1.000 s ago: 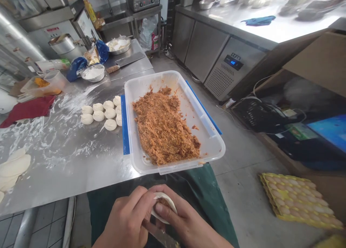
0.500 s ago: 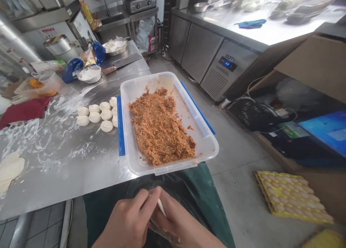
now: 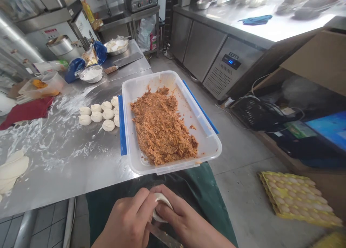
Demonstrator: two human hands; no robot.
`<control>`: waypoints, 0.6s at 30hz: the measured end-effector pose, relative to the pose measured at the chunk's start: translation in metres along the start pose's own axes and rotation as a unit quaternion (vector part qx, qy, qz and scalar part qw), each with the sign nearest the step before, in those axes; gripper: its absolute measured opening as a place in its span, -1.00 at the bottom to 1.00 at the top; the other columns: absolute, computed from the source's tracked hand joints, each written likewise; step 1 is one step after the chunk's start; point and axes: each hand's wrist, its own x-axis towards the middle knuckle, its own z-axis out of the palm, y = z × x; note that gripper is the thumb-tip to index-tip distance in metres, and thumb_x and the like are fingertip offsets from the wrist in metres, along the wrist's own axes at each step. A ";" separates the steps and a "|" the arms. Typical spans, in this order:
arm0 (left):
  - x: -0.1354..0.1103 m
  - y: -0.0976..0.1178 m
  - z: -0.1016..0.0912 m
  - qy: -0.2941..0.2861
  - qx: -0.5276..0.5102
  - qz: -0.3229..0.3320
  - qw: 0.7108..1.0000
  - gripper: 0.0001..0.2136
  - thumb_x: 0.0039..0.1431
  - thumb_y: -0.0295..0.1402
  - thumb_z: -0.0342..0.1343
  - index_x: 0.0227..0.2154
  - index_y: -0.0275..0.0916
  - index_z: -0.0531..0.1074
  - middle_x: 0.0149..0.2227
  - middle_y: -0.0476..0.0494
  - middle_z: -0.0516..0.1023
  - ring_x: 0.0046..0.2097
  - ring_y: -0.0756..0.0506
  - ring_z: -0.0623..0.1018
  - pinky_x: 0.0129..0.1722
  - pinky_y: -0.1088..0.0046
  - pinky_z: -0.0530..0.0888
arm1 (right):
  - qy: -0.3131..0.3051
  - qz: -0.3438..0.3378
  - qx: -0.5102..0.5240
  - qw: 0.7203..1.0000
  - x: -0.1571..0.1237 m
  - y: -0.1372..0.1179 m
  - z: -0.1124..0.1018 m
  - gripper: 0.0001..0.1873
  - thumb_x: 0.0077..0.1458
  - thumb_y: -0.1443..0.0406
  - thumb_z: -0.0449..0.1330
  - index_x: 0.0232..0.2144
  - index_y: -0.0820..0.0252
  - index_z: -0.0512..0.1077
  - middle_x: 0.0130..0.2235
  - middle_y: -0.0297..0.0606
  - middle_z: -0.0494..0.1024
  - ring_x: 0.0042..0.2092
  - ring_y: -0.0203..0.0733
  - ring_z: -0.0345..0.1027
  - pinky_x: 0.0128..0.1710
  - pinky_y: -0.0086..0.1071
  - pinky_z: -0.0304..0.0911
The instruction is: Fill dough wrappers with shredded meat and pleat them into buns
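Note:
Low in front of the green apron, my left hand (image 3: 129, 215) and my right hand (image 3: 178, 212) are closed together round a small white dumpling (image 3: 163, 197). The right thumb presses on its dough, and the left fingers pinch its near side. A flat, narrow strip-like tool (image 3: 163, 236) slants out beneath the hands; which hand bears it I cannot tell. Just beyond stands a clear plastic tub (image 3: 207, 147) of reddish-brown filling (image 3: 164, 129). Several finished dumplings (image 3: 108, 114) sit in rows left of the tub. Flat dough wrappers (image 3: 14, 168) lie at the table's left edge.
The floury steel table (image 3: 67, 161) also bears a cleaver (image 3: 127, 61), a bowl of white powder (image 3: 92, 74) and a red cloth (image 3: 27, 113). On the floor to the right are egg trays (image 3: 297, 197). A steel counter fridge (image 3: 227, 64) stands behind.
My right hand has turned and opened out slightly, so more of the white dumpling shows between the hands. The view has shifted a little; the tub and rows stay put.

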 end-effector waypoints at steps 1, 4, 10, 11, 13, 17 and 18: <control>0.001 0.000 0.000 0.000 0.015 0.004 1.000 -0.58 0.31 -0.55 -0.11 0.19 -0.32 0.34 -0.20 -0.18 0.59 -0.41 -0.07 0.62 -0.49 0.42 0.56 | 0.009 -0.011 -0.018 1.000 0.000 0.000 0.001 -0.75 0.45 0.08 0.01 -0.10 0.08 0.36 -0.09 -0.26 0.47 -0.05 -0.06 0.38 0.03 -0.17 0.34; 0.002 0.001 0.000 0.002 0.040 0.019 0.999 -0.53 0.27 -0.58 -0.13 0.22 -0.36 0.31 -0.16 -0.23 0.61 -0.37 -0.08 0.64 -0.46 0.45 0.57 | 0.011 -0.015 -0.049 0.999 0.000 0.001 0.003 -0.75 0.45 0.07 0.03 -0.11 0.07 0.37 -0.04 -0.23 0.47 -0.01 -0.04 0.38 0.06 -0.17 0.34; 0.002 0.004 0.002 0.002 0.028 0.016 0.999 -0.57 0.26 -0.58 -0.11 0.16 -0.33 0.34 -0.20 -0.19 0.58 -0.43 -0.06 0.60 -0.50 0.45 0.54 | 0.019 -0.025 -0.063 0.998 0.002 0.004 0.003 -0.76 0.43 0.07 0.05 -0.16 0.07 0.38 -0.09 -0.24 0.50 -0.05 -0.05 0.39 0.01 -0.19 0.34; 0.002 0.004 0.002 -0.002 0.041 0.021 0.999 -0.52 0.23 -0.60 -0.11 0.21 -0.36 0.31 -0.17 -0.21 0.59 -0.42 -0.06 0.60 -0.49 0.44 0.54 | 0.013 -0.035 -0.090 0.995 0.002 0.003 0.002 -0.77 0.40 0.08 0.11 -0.20 0.08 0.39 -0.06 -0.22 0.50 0.00 -0.01 0.38 0.05 -0.17 0.32; 0.000 0.004 0.003 -0.010 0.043 0.024 0.999 -0.53 0.19 -0.61 -0.11 0.17 -0.37 0.34 -0.21 -0.20 0.57 -0.44 -0.07 0.58 -0.51 0.42 0.53 | 0.002 -0.026 -0.107 0.994 0.003 0.002 0.002 -0.81 0.38 0.12 0.14 -0.20 0.08 0.40 -0.04 -0.21 0.51 0.02 0.01 0.38 0.09 -0.16 0.30; -0.002 0.004 0.005 -0.013 0.005 0.008 1.000 -0.73 0.25 -0.56 -0.07 -0.07 -0.27 0.41 -0.32 -0.12 0.49 -0.49 -0.09 0.51 -0.56 0.38 0.47 | 0.025 0.005 -0.080 0.996 0.002 0.003 0.000 -0.82 0.46 0.19 -0.01 -0.09 0.08 0.36 -0.08 -0.23 0.52 -0.04 -0.05 0.41 0.05 -0.15 0.31; -0.002 0.003 0.006 -0.011 0.013 0.013 1.000 -0.68 0.26 -0.55 -0.07 0.02 -0.31 0.40 -0.27 -0.15 0.53 -0.46 -0.09 0.54 -0.55 0.38 0.49 | 0.031 -0.002 -0.091 0.995 0.001 0.004 -0.001 -0.81 0.45 0.16 0.00 -0.11 0.09 0.36 -0.08 -0.21 0.52 -0.06 -0.04 0.40 0.04 -0.14 0.30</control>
